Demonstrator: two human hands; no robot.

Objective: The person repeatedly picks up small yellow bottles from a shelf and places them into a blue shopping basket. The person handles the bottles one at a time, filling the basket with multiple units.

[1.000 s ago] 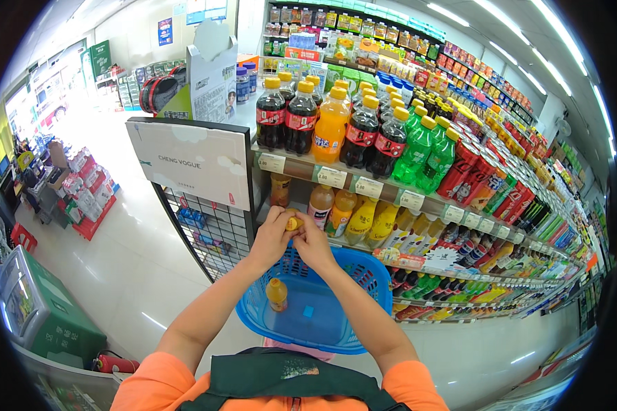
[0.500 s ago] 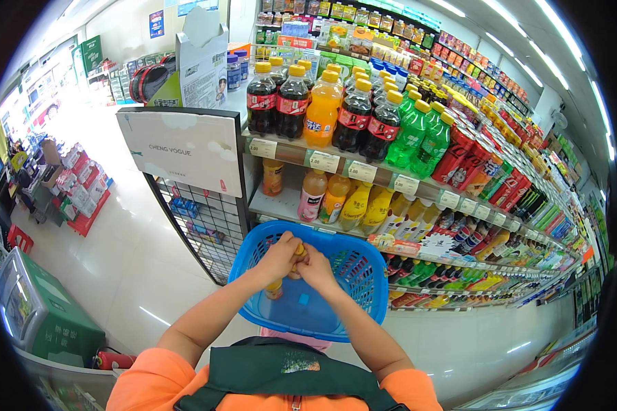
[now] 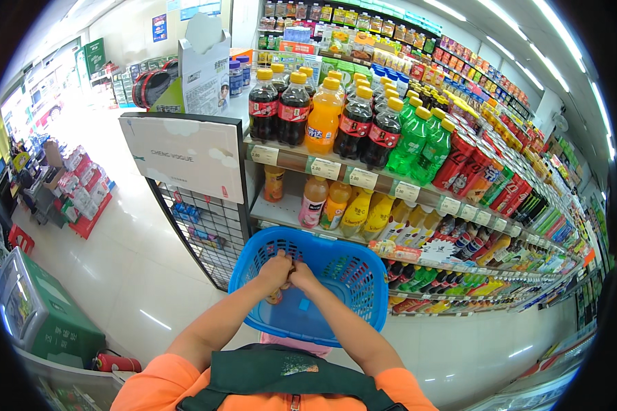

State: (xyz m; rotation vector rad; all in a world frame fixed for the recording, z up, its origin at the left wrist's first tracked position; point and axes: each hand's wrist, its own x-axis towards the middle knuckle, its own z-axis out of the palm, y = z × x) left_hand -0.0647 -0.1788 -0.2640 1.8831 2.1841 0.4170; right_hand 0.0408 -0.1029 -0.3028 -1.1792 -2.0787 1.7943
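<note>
Bottle [image 3: 273, 298], yellow-orange and partly hidden, sits inside the blue basket [image 3: 358, 272], toward its left side and just beside the left wrist. Whether it stands or leans, I cannot tell.

Both hands are down inside the basket, close together near its far wall. The left hand [image 3: 275, 268] has its fingers curled in, knuckles up; the right hand [image 3: 301, 275] is bent toward it, nearly touching. A small brownish patch shows between them, but the hands cover most of it, so I cannot tell whether either one grips something. A light blue square [image 3: 304, 303] lies on the basket floor, near the right forearm.

Beyond the basket's far rim is the lower drinks shelf. An orange bottle [image 3: 273, 183] stands at its left end, apart from a pink-labelled bottle [image 3: 312, 204] and the yellow bottles [image 3: 357, 211] farther right. On the shelf above are colas [image 3: 293, 109], an orange soda [image 3: 323, 115], green bottles [image 3: 432, 154] and red cans [image 3: 454, 163]. Left of the shelves, a pale board [image 3: 185, 161] is fixed above a wire rack [image 3: 209, 240].
</note>
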